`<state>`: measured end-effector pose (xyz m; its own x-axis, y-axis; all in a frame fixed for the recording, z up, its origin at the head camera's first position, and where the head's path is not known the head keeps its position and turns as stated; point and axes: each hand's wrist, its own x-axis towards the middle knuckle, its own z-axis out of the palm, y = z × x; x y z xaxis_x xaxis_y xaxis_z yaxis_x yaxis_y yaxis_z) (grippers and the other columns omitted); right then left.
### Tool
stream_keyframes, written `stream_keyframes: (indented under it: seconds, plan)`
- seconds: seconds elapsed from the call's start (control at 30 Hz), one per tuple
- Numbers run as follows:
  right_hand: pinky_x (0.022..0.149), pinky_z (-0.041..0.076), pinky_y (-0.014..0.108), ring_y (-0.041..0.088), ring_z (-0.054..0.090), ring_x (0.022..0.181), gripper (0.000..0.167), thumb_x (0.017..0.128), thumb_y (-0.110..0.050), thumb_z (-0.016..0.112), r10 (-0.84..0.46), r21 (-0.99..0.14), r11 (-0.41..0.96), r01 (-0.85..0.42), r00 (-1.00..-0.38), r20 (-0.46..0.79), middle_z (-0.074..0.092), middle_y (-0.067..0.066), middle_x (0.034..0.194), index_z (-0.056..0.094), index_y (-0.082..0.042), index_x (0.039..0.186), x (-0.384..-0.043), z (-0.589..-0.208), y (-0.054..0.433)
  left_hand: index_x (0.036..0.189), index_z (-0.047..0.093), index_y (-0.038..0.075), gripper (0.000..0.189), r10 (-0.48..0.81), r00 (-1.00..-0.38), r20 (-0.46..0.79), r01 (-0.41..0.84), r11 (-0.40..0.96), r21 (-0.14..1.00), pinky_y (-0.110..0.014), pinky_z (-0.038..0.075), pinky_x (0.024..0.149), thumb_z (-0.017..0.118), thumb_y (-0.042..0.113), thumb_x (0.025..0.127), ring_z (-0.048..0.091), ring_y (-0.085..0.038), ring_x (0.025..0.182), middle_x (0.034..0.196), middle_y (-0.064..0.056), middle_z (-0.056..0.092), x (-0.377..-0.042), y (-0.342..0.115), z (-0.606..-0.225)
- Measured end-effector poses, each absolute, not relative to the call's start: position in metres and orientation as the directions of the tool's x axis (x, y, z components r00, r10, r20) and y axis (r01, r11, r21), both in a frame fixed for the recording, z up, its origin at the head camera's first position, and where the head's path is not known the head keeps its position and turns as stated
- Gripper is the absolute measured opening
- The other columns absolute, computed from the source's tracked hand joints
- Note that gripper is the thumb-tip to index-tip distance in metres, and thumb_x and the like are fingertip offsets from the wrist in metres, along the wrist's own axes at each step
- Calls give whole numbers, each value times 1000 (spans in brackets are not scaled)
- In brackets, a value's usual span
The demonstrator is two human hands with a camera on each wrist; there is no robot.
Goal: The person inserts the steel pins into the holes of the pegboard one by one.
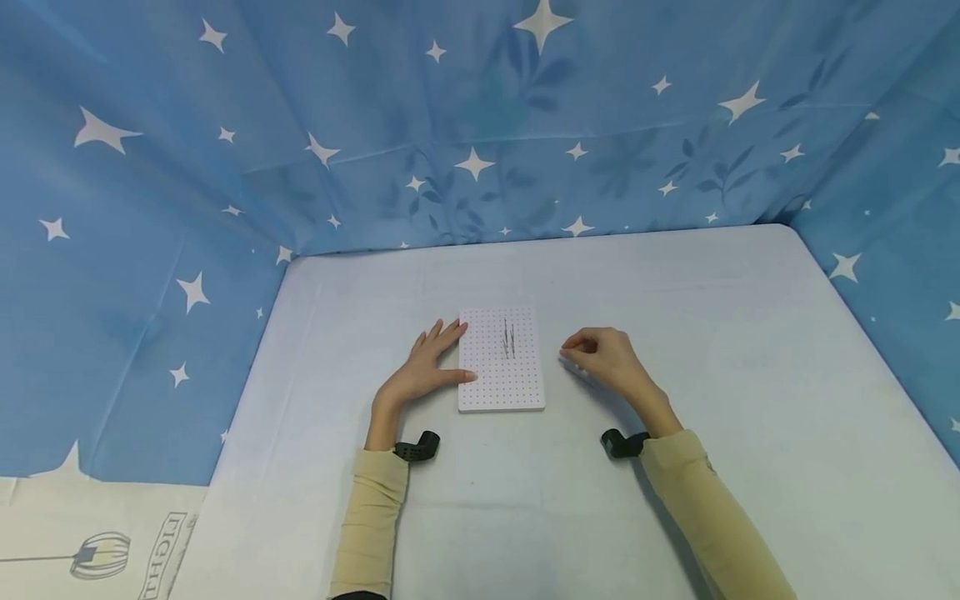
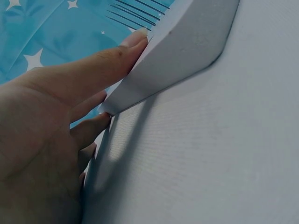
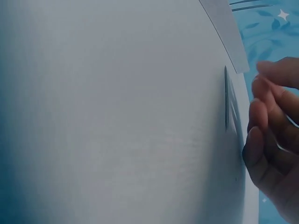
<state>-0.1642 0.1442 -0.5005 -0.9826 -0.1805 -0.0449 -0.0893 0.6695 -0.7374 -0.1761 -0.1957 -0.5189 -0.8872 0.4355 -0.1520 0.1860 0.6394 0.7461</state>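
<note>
A white pegboard (image 1: 500, 367) with rows of small holes lies on the table. Several thin metal pins (image 1: 509, 340) stand in its upper right part; the left wrist view shows these pins (image 2: 135, 13) sticking up. My left hand (image 1: 424, 367) is spread at the board's left side, thumb resting on the edge and straight fingers touching the side. To the right of the board, my right hand (image 1: 607, 358) hovers low, fingers bent and tips close together. In the right wrist view a thin metal pin (image 3: 226, 98) lies beside that hand. Whether the fingertips pinch anything is unclear.
A white cloth covers the table (image 1: 525, 500). Blue star-patterned curtains (image 1: 480, 125) hang behind and at both sides. At the lower left is a cream cloth (image 1: 45, 533) with printed drawings. Dark wrist cameras (image 1: 423, 447) sit on both wrists.
</note>
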Motion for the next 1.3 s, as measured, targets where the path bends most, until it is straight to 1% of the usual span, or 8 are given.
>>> stream_keyframes:
  seconds: [0.07, 0.27, 0.33, 0.53, 0.8, 1.07, 1.3]
  plan:
    - [72, 53, 31, 22, 67, 82, 18, 95, -17, 73, -176, -729, 678, -94, -984, -37, 75, 10, 91, 77, -2, 102, -163, -502, 146, 166, 25, 22, 96, 438, -886, -151, 190, 641, 744, -44, -9, 130, 79, 41, 89, -5, -22, 162, 173, 1, 17, -176, -196, -519]
    - [76, 57, 39, 26, 70, 86, 18, 95, -16, 73, -165, -701, 706, -98, -986, -28, 75, 12, 93, 77, -1, 103, -158, -502, 153, 165, 25, 20, 95, 446, -884, -142, 199, 632, 749, -47, -9, 130, 79, 40, 89, -4, -25, 162, 173, -2, 17, -176, -195, -519]
    - [75, 57, 39, 26, 70, 85, 18, 95, -16, 73, -169, -698, 709, -101, -985, -30, 75, 12, 92, 77, -1, 102, -157, -502, 155, 165, 25, 20, 95, 444, -885, -141, 196, 630, 751, -47, -9, 130, 79, 39, 89, -4, -25, 162, 173, -2, 17, -176, -195, -519]
    - [71, 52, 32, 21, 66, 78, 13, 93, -13, 74, -191, -688, 717, -109, -981, -43, 74, 8, 84, 78, -1, 98, -153, -502, 159, 166, 25, 20, 95, 444, -884, -145, 194, 632, 750, -46, -9, 130, 79, 39, 90, -4, -24, 162, 173, -1, 16, -175, -196, -520]
    - [73, 55, 37, 21, 66, 79, 10, 90, -10, 74, -221, -645, 754, -124, -973, -71, 75, 8, 86, 79, -3, 93, -152, -500, 161, 166, 25, 20, 95, 450, -882, -140, 201, 627, 753, -46, -9, 130, 79, 39, 90, -4, -24, 162, 173, -1, 16, -176, -196, -521]
    - [70, 51, 31, 18, 62, 76, 9, 89, -14, 77, -248, -647, 752, -125, -964, -102, 73, 4, 82, 79, -6, 89, -154, -498, 160, 165, 25, 20, 95, 444, -886, -134, 201, 628, 752, -46, -9, 130, 79, 38, 89, -4, -24, 162, 173, -1, 17, -176, -196, -521]
    - [72, 52, 35, 18, 64, 77, 7, 88, -11, 77, -275, -612, 776, -156, -956, -105, 74, 6, 84, 79, -5, 89, -154, -496, 158, 165, 26, 21, 95, 436, -889, -140, 196, 637, 745, -45, -9, 130, 79, 39, 89, -4, -23, 162, 173, 0, 17, -176, -195, -521]
